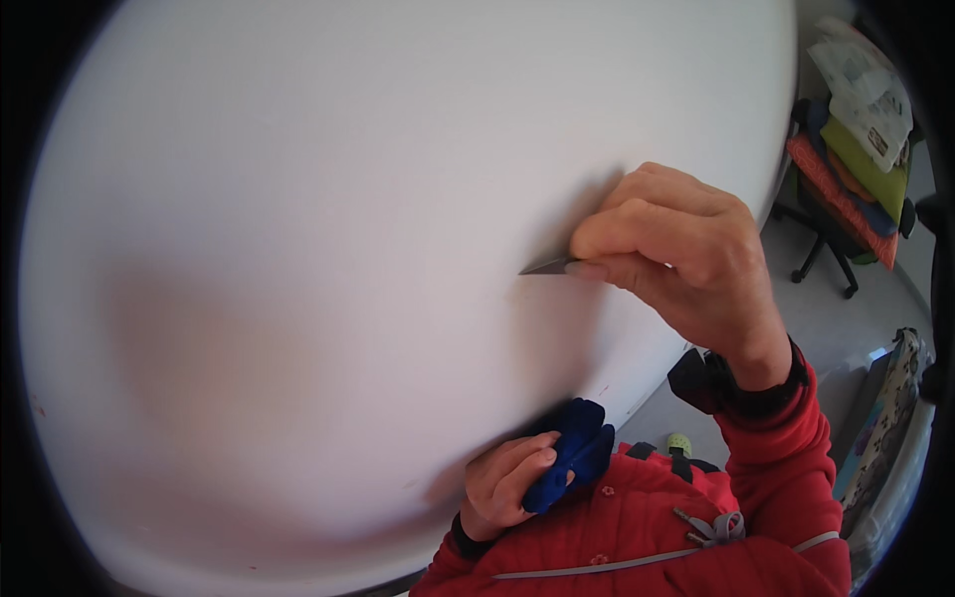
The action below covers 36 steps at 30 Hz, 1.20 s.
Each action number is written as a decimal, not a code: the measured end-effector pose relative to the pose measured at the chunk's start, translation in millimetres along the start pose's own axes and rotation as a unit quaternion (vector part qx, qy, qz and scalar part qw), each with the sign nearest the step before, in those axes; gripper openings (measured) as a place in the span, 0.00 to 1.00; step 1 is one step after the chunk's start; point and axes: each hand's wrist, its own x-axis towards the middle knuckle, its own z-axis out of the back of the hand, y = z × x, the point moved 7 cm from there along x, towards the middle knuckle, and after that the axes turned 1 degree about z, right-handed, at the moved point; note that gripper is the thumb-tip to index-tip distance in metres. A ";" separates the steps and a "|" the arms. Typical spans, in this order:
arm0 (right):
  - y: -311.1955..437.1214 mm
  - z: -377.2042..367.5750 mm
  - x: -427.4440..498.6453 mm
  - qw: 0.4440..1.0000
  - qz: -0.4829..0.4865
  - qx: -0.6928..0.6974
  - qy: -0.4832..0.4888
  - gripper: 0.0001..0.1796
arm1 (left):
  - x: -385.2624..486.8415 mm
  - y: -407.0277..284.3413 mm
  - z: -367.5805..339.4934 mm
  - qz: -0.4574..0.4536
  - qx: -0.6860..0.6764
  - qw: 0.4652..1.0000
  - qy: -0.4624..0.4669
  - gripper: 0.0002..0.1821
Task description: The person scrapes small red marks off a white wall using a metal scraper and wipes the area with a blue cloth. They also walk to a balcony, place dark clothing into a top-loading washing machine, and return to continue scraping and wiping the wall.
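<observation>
My right hand (pixel 679 254) pinches a thin, pointed dark blade (pixel 548 266) between thumb and fingers. Its tip points left, over or against a broad white smooth surface (pixel 336 186); whether it touches cannot be told. Lower down, close to my red jacket (pixel 642 522), my left hand (pixel 511 481) is closed on a bunched dark blue cloth (pixel 571 455). The cloth lies by the near edge of the white surface. Small reddish marks (pixel 603 390) show on the surface near that edge.
At the upper right an office chair (pixel 824 246) bears stacked cushions (pixel 869 164) and a white plastic bag (pixel 865 89). Patterned fabric and plastic-wrapped items (pixel 888 448) stand at the lower right. A light green clog (pixel 679 445) shows on the grey floor.
</observation>
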 end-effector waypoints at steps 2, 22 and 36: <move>-0.1 -0.2 -1.1 1.000 0.001 0.004 0.000 0.11 | 0.4 -1.0 -0.6 -0.001 0.002 1.000 0.002 0.28; 1.4 -0.3 -6.8 0.999 0.023 0.022 -0.020 0.11 | 1.6 -3.2 -3.2 0.001 0.008 1.000 -0.005 0.27; 2.5 -12.9 -21.7 0.995 0.073 -0.014 0.064 0.10 | 2.1 0.9 -7.5 0.009 0.000 1.000 -0.008 0.26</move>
